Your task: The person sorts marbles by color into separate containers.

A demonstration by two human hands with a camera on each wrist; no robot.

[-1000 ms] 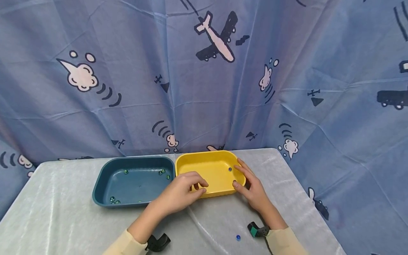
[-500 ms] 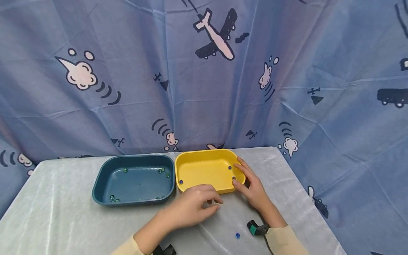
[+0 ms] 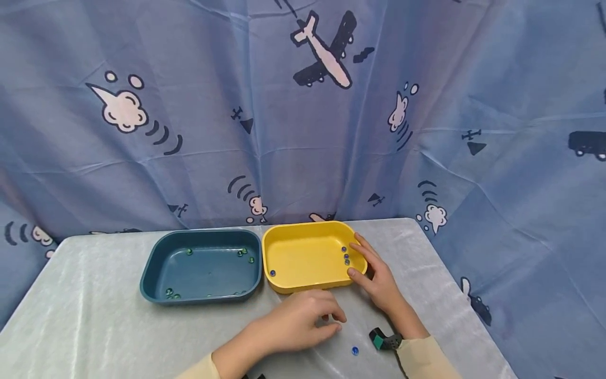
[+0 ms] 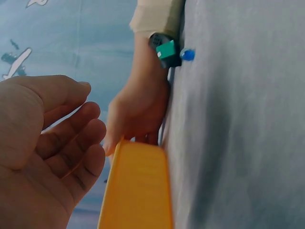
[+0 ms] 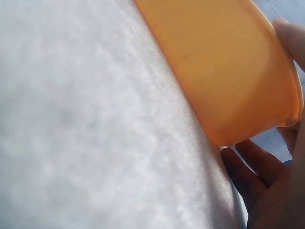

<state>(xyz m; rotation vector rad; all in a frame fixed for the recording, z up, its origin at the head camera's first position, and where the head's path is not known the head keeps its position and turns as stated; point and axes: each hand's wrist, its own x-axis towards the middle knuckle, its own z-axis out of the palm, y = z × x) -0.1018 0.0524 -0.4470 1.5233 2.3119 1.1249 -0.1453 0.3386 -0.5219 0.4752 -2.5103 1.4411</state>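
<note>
My left hand [image 3: 310,318] hovers over the cloth in front of the yellow tub [image 3: 303,287], fingers loosely bent and nothing between them in the left wrist view. A blue marble [image 3: 355,351] lies on the cloth just beyond its fingertips, on the near right. With thumb and fingers, my right hand [image 3: 379,279] holds the right end of the yellow tub. In the right wrist view its fingers [image 5: 252,167] press the outer end wall, low down. Inside the tub, blue marbles [image 3: 346,256] gather at the right end, and another blue marble [image 3: 272,273] sits at the left corner.
A dark teal tub [image 3: 203,301] stands left against the yellow one, with several green marbles [image 3: 169,291] scattered inside. Both tubs are near the far edge of the cloth-covered table [image 3: 94,295]. A patterned blue curtain [image 3: 203,116] hangs behind.
My left hand has drawn back from over the yellow tub, toward the near right and the loose marble. More blue marbles now show in that tub. The right hand has stayed at its end.
</note>
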